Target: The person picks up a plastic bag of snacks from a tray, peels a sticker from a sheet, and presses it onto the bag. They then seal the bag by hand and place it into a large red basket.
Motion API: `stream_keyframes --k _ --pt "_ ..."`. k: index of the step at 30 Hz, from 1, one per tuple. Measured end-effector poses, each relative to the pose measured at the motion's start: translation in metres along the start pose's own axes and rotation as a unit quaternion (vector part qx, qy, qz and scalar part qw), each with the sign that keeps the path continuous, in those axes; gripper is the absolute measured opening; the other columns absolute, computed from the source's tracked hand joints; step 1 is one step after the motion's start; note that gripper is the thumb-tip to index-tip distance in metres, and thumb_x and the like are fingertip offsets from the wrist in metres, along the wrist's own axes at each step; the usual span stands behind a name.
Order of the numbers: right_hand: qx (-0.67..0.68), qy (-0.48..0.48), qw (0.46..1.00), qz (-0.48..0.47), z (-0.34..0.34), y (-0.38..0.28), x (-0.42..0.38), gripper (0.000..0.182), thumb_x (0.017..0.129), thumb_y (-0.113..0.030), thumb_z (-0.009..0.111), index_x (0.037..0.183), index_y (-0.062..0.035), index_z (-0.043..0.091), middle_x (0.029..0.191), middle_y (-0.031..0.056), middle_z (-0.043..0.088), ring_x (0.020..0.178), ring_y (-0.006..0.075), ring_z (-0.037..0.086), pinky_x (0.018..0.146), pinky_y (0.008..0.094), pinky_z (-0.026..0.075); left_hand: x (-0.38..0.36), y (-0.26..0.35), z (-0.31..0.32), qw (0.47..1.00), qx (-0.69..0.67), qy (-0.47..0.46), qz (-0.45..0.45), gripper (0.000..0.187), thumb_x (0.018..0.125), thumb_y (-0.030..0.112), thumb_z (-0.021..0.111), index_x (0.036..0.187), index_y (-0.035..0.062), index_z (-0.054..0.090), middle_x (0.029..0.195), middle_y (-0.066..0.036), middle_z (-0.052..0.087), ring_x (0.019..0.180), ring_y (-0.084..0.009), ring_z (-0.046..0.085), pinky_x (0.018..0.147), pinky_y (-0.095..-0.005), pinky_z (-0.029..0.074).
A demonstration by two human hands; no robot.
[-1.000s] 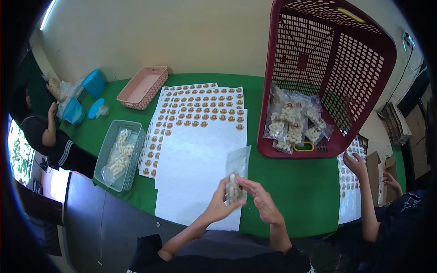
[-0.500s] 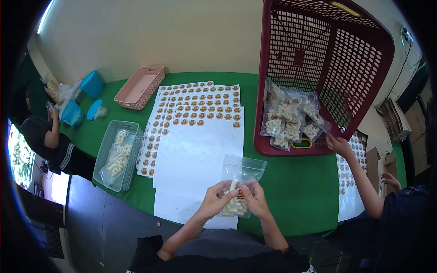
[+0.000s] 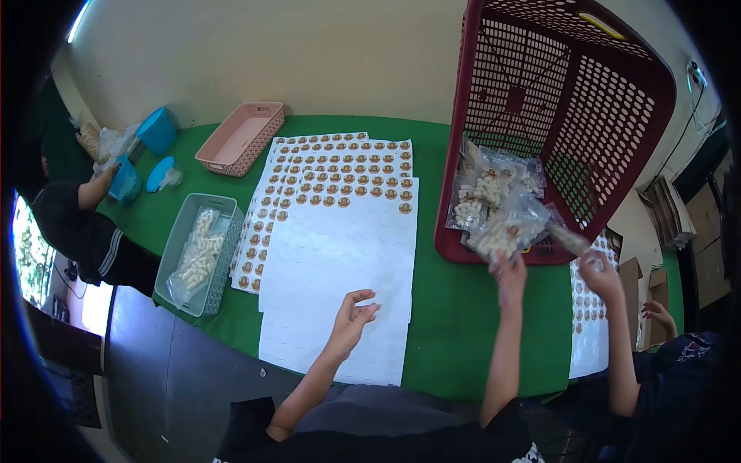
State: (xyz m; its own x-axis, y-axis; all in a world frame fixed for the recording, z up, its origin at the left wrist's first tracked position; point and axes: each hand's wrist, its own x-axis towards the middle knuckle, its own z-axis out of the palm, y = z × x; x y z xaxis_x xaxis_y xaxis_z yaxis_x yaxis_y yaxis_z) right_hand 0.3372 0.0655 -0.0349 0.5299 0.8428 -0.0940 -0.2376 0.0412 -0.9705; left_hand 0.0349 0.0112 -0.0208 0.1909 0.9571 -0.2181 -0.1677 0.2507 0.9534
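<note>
My left hand (image 3: pixel 352 322) hovers over the white sticker sheets (image 3: pixel 332 270), holding nothing, thumb and fingers apart. Reaching forward at the low front edge of the maroon basket (image 3: pixel 455 185), my right hand (image 3: pixel 509 276) grips a clear bag of pale, capsule-shaped pieces (image 3: pixel 503 235), slightly blurred by motion. Behind it, several similar bags (image 3: pixel 488 185) with round brown labels are piled in the basket. The top rows of the sheets carry round brown stickers; the large lower part is bare white.
A co-worker's hand (image 3: pixel 602 274) holds another bag (image 3: pixel 567 238) close by my right hand. On the left are a grey-green tray (image 3: pixel 225 266) with filled bags, a pink basket (image 3: pixel 224 167) and blue tubs (image 3: pixel 157 131). Another person (image 3: pixel 65 224) works at the far left.
My right hand has carried the bag from in front of me to the maroon basket. My left hand has let go of it. The co-worker's hand now holds a bag beside the basket.
</note>
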Motion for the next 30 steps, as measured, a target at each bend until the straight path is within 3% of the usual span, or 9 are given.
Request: stream_keyframes --k 2,3,5,8,9,13,19,25,30 --pt "0.034 0.021 0.999 -0.011 -0.015 -0.002 0.038 0.043 0.074 -0.013 0.061 0.110 0.0010 0.041 0.094 0.0069 0.052 0.074 0.0118 0.052 0.052 0.0223 0.045 -0.001 0.000 -0.009 1.000 0.008 0.001 -0.003 0.037 0.081 0.019 0.050 0.110 0.0011 0.036 0.112 -0.011 0.041 0.096 -0.0182 0.048 0.079 -0.0288 0.039" --pt "0.058 0.017 0.998 -0.033 -0.021 0.000 0.054 0.045 0.076 -0.013 0.059 0.113 -0.0018 0.036 0.103 0.0071 0.048 0.084 0.0124 0.050 0.066 0.0232 0.045 -0.001 0.000 -0.013 1.000 0.015 0.003 -0.008 0.037 0.081 0.019 0.050 0.110 0.0009 0.036 0.112 -0.010 0.041 0.095 -0.0177 0.049 0.078 -0.0284 0.039" --pt "0.013 0.131 0.990 -0.040 -0.025 0.004 0.074 0.058 0.075 -0.013 0.059 0.120 -0.0014 0.025 0.110 0.0089 0.040 0.095 0.0150 0.045 0.077 0.0262 0.041 -0.002 -0.001 -0.020 1.000 0.015 0.018 0.005 0.037 0.080 0.020 0.051 0.109 0.0001 0.037 0.111 -0.010 0.042 0.092 -0.0168 0.049 0.077 -0.0279 0.039" --pt "-0.104 0.206 0.963 -0.139 -0.027 0.038 0.068 0.058 0.073 -0.005 0.058 0.118 0.0049 0.023 0.113 0.0137 0.029 0.097 0.0187 0.042 0.073 0.0260 0.043 -0.006 -0.008 -0.032 0.997 0.049 0.051 0.011 0.038 0.079 0.023 0.052 0.107 0.0008 0.039 0.109 -0.010 0.043 0.089 -0.0161 0.048 0.076 -0.0273 0.038" --pt "-0.040 0.196 0.968 -0.153 0.002 0.029 0.030 0.058 0.071 -0.002 0.057 0.118 0.0009 0.024 0.112 0.0131 0.027 0.097 0.0194 0.039 0.075 0.0283 0.041 -0.007 -0.011 -0.036 0.996 0.062 0.063 0.005 0.038 0.079 0.024 0.053 0.107 0.0015 0.041 0.107 -0.009 0.045 0.089 -0.0159 0.048 0.074 -0.0269 0.038" --pt "-0.177 -0.014 0.974 -0.140 0.049 0.072 -0.076 0.050 0.067 0.003 0.054 0.111 -0.0035 0.032 0.110 0.0121 0.032 0.097 0.0212 0.038 0.077 0.0326 0.038 -0.020 -0.017 -0.048 0.991 0.084 0.093 -0.038 0.037 0.078 0.025 0.054 0.106 0.0033 0.042 0.100 -0.008 0.049 0.087 -0.0151 0.047 0.068 -0.0254 0.038" --pt "-0.395 -0.263 0.844 -0.250 0.077 0.089 -0.166 0.041 0.063 -0.007 0.059 0.101 -0.0029 0.043 0.108 0.0160 0.037 0.102 0.0293 0.035 0.085 0.0380 0.028 -0.035 -0.016 -0.077 0.984 0.068 0.166 -0.003 0.036 0.077 0.024 0.055 0.104 0.0032 0.044 0.093 -0.008 0.050 0.083 -0.0132 0.047 0.065 -0.0246 0.038" --pt "-0.494 -0.192 0.779 -0.336 0.115 0.087 -0.109 0.040 0.062 -0.011 0.056 0.100 -0.0044 0.044 0.102 0.0145 0.042 0.099 0.0311 0.036 0.085 0.0417 0.026 -0.056 0.003 -0.122 0.974 0.058 0.217 0.026 0.031 0.078 0.019 0.054 0.103 0.0021 0.046 0.092 -0.007 0.050 0.074 -0.0107 0.046 0.067 -0.0233 0.036" --pt "-0.468 -0.149 0.801 -0.342 0.169 0.125 0.021 0.037 0.066 -0.001 0.049 0.103 -0.0004 0.043 0.108 0.0197 0.041 0.101 0.0342 0.038 0.086 0.0384 0.031 -0.081 0.035 -0.180 0.960 0.021 0.269 0.072 0.029 0.079 0.013 0.052 0.103 -0.0009 0.045 0.091 -0.010 0.051 0.086 -0.0144 0.050 0.078 -0.0258 0.036"
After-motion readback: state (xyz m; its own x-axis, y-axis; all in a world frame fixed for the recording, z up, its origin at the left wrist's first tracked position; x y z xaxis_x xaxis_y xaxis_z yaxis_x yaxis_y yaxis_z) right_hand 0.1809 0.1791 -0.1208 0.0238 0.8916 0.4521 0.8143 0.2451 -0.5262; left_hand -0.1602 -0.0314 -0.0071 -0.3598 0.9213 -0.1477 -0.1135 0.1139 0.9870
